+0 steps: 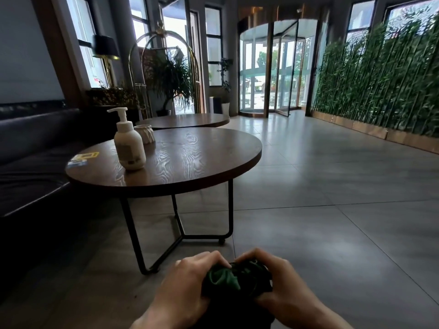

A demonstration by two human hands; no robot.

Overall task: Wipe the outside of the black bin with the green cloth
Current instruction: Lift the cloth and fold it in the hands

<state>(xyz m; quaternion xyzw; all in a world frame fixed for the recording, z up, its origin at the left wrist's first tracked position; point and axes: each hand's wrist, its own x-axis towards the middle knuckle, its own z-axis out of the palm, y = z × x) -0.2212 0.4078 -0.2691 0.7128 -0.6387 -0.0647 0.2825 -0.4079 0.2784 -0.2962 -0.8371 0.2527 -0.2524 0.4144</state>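
The green cloth (pixel 234 280) is bunched up between both my hands at the bottom centre of the view. My left hand (pixel 187 281) grips its left side with fingers curled over the top. My right hand (pixel 275 279) grips its right side the same way. Below the cloth a dark shape (pixel 237 312) shows between my forearms; I cannot tell whether it is the black bin or more cloth. No bin is clearly visible anywhere else.
A round wooden table (pixel 204 162) on black metal legs stands just ahead to the left, with a white pump bottle (pixel 129 143) and a white cup (pixel 146 133) on it. A dark sofa (pixel 31 153) lies left. Grey tiled floor (pixel 332 210) stretches right toward a bamboo hedge (pixel 384 81).
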